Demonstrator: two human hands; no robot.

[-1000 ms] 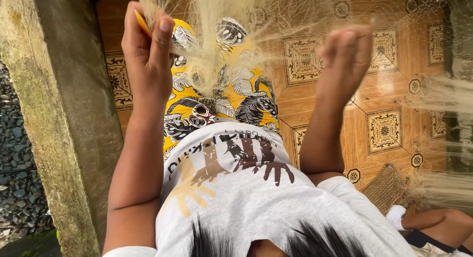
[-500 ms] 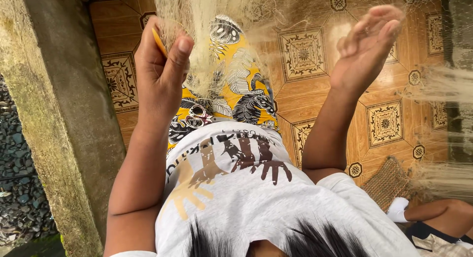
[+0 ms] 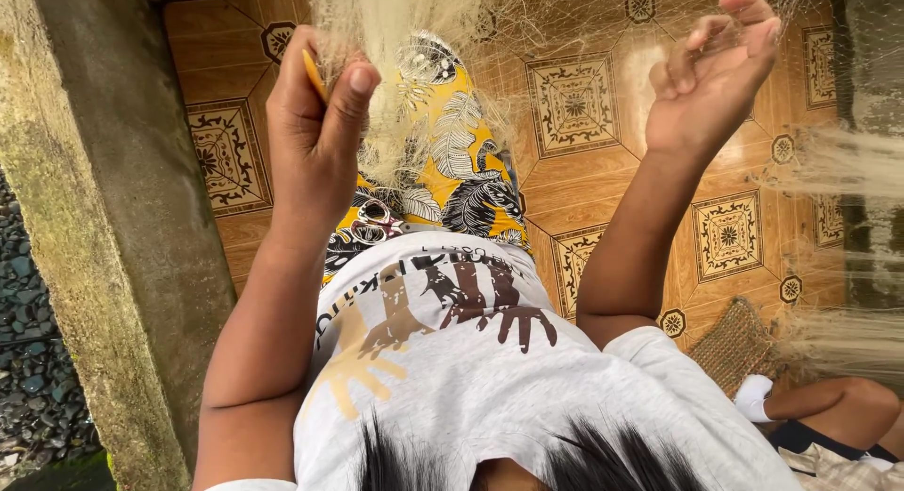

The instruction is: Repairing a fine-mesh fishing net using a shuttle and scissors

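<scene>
The fishing net hangs in front of me, a pale, fine mesh that spreads from above my left fingers across to my right fingers and trails on past them to the side, with bunched folds lying further off beyond my right hand. It looks very light and wholly limp, thin filament that would snag on a fingernail and slide if pinched loosely, so I judge it best taken at a gathered strand or along a thicker edge line, not by a single thread. Beneath my fingers lies the patterned tile floor, and to the outside of my left hand stands a rough concrete post. My left hand is closed, thumb pressed against the forefinger, pinching a slim yellow netting needle whose tip pokes up just above my knuckles, right against the bunched mesh. My right hand is raised and half open, fingers loosely curled, the fingertips hooked into a few threads of the mesh rather than clamped on them.
</scene>
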